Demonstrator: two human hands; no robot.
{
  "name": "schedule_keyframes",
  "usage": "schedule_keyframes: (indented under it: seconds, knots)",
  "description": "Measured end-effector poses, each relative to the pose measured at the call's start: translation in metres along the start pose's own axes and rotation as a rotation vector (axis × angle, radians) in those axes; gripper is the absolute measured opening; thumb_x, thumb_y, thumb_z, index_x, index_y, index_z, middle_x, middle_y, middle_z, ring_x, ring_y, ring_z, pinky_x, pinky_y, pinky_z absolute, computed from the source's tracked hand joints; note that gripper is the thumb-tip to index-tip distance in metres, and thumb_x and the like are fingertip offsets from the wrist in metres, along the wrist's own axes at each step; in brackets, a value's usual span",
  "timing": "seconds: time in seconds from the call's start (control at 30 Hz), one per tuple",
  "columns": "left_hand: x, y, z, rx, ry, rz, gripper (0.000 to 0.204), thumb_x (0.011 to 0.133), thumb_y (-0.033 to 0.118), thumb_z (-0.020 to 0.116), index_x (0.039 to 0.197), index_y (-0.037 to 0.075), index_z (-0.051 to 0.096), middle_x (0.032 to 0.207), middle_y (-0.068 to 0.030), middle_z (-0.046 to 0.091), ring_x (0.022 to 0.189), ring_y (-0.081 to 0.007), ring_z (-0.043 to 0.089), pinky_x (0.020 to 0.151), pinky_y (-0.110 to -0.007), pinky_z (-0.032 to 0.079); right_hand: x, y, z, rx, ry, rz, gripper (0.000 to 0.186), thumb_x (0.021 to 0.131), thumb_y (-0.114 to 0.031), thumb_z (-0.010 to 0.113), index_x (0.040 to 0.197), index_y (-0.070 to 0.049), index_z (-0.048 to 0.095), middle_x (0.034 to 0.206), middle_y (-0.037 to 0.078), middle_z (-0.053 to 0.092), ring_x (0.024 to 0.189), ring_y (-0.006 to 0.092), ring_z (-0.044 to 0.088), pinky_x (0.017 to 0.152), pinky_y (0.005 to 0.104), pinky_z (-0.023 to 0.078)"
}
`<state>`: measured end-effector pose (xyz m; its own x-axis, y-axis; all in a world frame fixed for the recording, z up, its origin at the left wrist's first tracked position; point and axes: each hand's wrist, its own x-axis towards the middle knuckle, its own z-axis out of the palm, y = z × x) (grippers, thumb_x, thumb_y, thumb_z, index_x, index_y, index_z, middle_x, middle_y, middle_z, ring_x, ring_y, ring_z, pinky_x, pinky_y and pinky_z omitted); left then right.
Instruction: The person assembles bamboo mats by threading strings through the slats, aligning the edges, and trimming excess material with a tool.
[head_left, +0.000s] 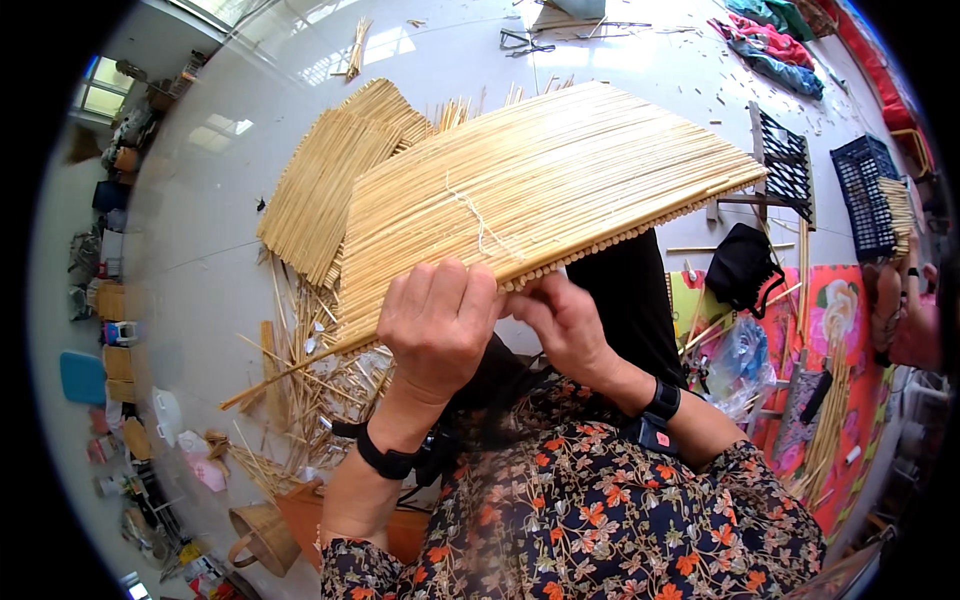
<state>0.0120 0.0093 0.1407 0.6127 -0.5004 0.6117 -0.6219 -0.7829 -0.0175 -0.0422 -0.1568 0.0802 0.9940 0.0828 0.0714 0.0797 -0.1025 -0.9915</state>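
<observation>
A wide panel of thin straw-coloured sticks (540,170) laid side by side rests tilted across my lap. A pale string (475,222) lies loose on its top face. My left hand (440,318) is closed over the near edge of the panel, fingers curled on top and the thumb side hidden. Close to its right, my right hand (562,325) pinches just under the same edge, where the cut stick ends show in a row. Whatever its fingertips hold is hidden by the edge. One long stick (275,383) sticks out past the panel's lower left corner.
More stick panels (325,185) lie on the floor behind, left. Loose sticks and scraps (310,400) litter the floor at left. At right are a black cloth item (742,268), a clear plastic bag (742,362), a floral mat (835,290), a dark blue crate (862,195) and another person's arm (908,300).
</observation>
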Motion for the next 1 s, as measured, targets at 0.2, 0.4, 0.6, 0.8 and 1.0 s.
schedule_keyframes:
  seconds: [0.2,0.4,0.6,0.8,1.0]
  knots:
    - [0.014,-0.023,-0.006,-0.102,0.128,-0.109,0.03,0.066,0.014,0.088,0.087,0.01,0.066,0.074,-0.0054,0.051,0.067,-0.0272,0.054,0.059,-0.042,0.042,-0.013,0.021,0.004,0.089,-0.143,-0.011,0.006,0.1,-0.006,0.062,0.103,-0.001,0.064,0.097,0.01,0.067,0.091,0.0209,0.069,0.084,0.0325,0.053]
    - [-0.005,-0.022,-0.011,-0.152,0.197,-0.124,0.033,0.063,0.009,0.088,0.087,0.008,0.065,0.075,-0.0071,0.053,0.069,-0.0284,0.053,0.059,-0.041,0.043,-0.014,0.004,-0.045,0.482,0.213,-0.158,0.008,0.099,0.002,0.054,0.102,-0.003,0.059,0.093,0.007,0.055,0.08,0.0159,0.065,0.071,0.0302,0.055]
    - [-0.011,-0.022,-0.013,-0.155,0.185,-0.14,0.034,0.065,0.014,0.09,0.088,0.008,0.065,0.075,-0.0062,0.052,0.068,-0.0273,0.052,0.059,-0.04,0.042,-0.013,-0.026,-0.054,0.965,0.205,-0.211,0.006,0.103,-0.012,0.06,0.105,-0.007,0.057,0.111,0.017,0.067,0.069,0.0204,0.065,0.054,0.0377,0.057]
    - [-0.012,-0.026,-0.01,-0.149,0.196,-0.103,0.034,0.068,0.02,0.091,0.087,0.008,0.065,0.072,-0.0053,0.049,0.065,-0.0264,0.049,0.058,-0.039,0.04,-0.01,-0.039,-0.053,0.826,-0.205,-0.105,0.011,0.101,-0.011,0.066,0.099,-0.004,0.058,0.084,0.013,0.068,0.07,0.022,0.065,0.063,0.0341,0.055]
    - [-0.017,-0.019,-0.004,-0.131,0.212,-0.083,0.034,0.071,0.024,0.091,0.086,0.008,0.066,0.071,-0.0046,0.047,0.064,-0.0256,0.049,0.058,-0.039,0.039,-0.062,0.007,-0.112,0.417,-0.191,0.202,0.012,0.097,-0.007,0.068,0.089,-0.002,0.06,0.075,0.007,0.059,0.062,0.0129,0.055,0.058,0.0275,0.045]
